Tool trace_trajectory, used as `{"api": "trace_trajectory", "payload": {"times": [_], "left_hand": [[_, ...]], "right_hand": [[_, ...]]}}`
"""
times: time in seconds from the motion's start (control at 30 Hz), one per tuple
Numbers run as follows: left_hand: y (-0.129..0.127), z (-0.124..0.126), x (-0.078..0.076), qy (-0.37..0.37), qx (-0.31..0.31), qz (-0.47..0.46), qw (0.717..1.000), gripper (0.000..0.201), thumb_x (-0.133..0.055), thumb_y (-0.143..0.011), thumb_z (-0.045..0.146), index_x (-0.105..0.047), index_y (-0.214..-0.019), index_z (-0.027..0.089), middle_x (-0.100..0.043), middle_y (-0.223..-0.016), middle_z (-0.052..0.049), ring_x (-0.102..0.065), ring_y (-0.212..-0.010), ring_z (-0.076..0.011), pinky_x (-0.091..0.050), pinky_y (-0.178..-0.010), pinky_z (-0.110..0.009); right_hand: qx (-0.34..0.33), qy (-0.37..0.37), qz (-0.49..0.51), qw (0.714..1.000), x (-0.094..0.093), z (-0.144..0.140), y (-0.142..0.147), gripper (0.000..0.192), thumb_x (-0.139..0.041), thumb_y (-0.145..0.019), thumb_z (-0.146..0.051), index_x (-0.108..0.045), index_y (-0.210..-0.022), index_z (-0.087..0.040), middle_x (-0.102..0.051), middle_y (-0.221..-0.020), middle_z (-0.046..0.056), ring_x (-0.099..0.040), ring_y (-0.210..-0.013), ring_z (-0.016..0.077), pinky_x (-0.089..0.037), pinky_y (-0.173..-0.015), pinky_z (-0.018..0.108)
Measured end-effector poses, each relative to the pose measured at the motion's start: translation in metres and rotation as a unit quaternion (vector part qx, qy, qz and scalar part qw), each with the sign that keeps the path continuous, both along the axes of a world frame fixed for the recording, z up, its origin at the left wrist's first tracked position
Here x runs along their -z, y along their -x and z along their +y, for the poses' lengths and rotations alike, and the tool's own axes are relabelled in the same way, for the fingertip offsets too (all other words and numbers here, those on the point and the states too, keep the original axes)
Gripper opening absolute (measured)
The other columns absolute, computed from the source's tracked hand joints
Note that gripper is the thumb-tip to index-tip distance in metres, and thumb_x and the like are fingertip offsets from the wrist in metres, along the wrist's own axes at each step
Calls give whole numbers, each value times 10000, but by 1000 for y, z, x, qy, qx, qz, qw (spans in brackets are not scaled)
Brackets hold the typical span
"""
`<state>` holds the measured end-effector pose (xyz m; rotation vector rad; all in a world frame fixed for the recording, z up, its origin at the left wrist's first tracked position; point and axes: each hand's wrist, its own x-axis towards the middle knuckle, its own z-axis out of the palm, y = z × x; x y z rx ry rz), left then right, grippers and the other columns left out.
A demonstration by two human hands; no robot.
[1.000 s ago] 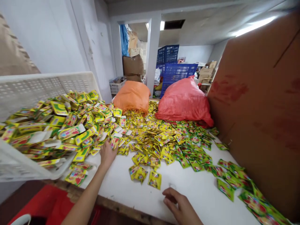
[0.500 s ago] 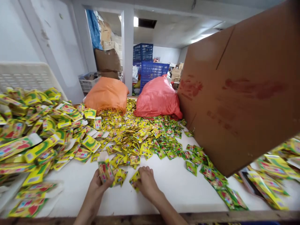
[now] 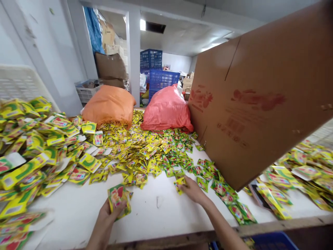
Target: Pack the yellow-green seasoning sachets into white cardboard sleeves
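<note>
1. A big brown cardboard box (image 3: 260, 104) fills the upper right of the frame, tilted on the desk (image 3: 78, 211); stiff board with faded red print.
2. Two stuffed sacks, orange (image 3: 109, 106) and red (image 3: 166, 109), sit at upper centre; soft woven plastic, slumped and rounded.
3. A heap of flat printed cartons (image 3: 33, 146) spreads over the left of the frame: thin card, light, likely to slide over one another.
4. Small yellow-green sachets (image 3: 145, 152) carpet the middle of the white desk; glossy film, very light and probably slippery, best pinched by a sealed edge.
5. The left hand (image 3: 109, 215), at lower centre, is closed around a carton (image 3: 117, 198) held upright with a few sachets against it.
6. The right hand (image 3: 192, 191), right of centre, has its fingers pressed down on one sachet (image 3: 180, 182) at the heap's near edge.
</note>
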<state>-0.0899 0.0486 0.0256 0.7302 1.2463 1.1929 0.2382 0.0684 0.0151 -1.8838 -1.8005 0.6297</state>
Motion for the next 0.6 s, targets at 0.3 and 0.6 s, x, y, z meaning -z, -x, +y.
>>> {"api": "trace_trajectory", "payload": {"times": [0.3,0.6], "left_hand": [[-13,-9,8,-4,110,2,994,388,-754,-516,389,-659,-767,108,-703,-752,-100,-638,-718,-233,-489,-624,-284],[-58,-12,21,25,186,-35,982,465,-760,-530,438,-611,-849,135,-659,-776,-76,-604,-658,-175,-455,-599,-266]], "right_hand": [[-56,8,-56,997,-18,21,-23,180,-630,-657,-209,-580,-823,-160,-573,-1005,73,-471,-1025,249,-335,-891,347],[-42,26,-71,996,7,15,6,381,-608,-636,-140,-505,-1002,-153,-539,-1028,88,-499,-997,232,-382,-826,323]]}}
